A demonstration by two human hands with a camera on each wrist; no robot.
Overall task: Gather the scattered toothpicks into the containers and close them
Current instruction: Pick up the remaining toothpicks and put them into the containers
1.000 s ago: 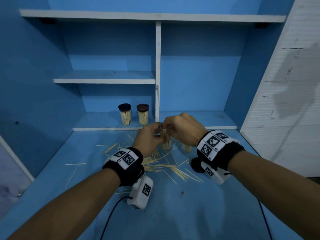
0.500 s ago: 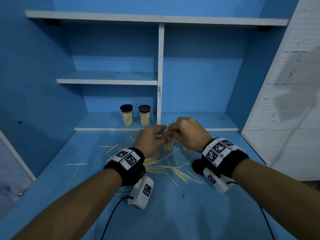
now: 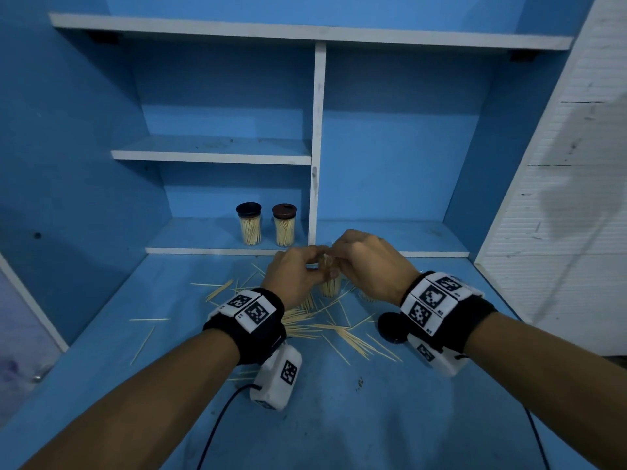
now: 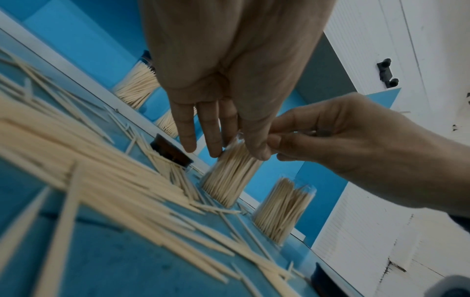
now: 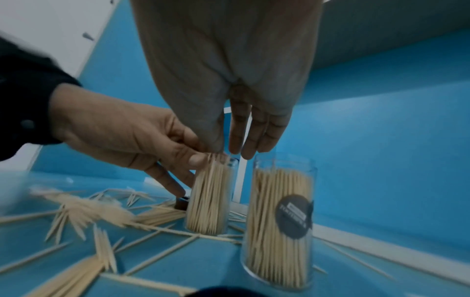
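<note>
both my hands meet over the open jar [image 3: 330, 283] standing upright on the blue desk [image 3: 339, 418], well filled with picks. my left hand [image 3: 294, 274] has its thumb and forefinger at the jar's rim, pinching the tips of the picks that stick up there, with the other fingers [image 4: 188, 128] hanging straight and loose. my right hand [image 3: 368, 262] comes in from the other side, its thumb and forefinger pressed together on those same tips at the rim; its remaining fingers [image 5: 257, 130] point down, relaxed. a second jar [image 5: 278, 221], also open and full, with a dark round label, stands just beside the first, to its right. loose picks [image 3: 325, 329] lie scattered and in heaps on the desk around both jars. a dark lid [image 4: 171, 150] lies among them just behind the first jar, and another dark lid [image 3: 390, 329] lies under my right wrist. two capped jars [image 3: 266, 223] stand side by side on the low shelf [image 3: 203, 237] behind.
</note>
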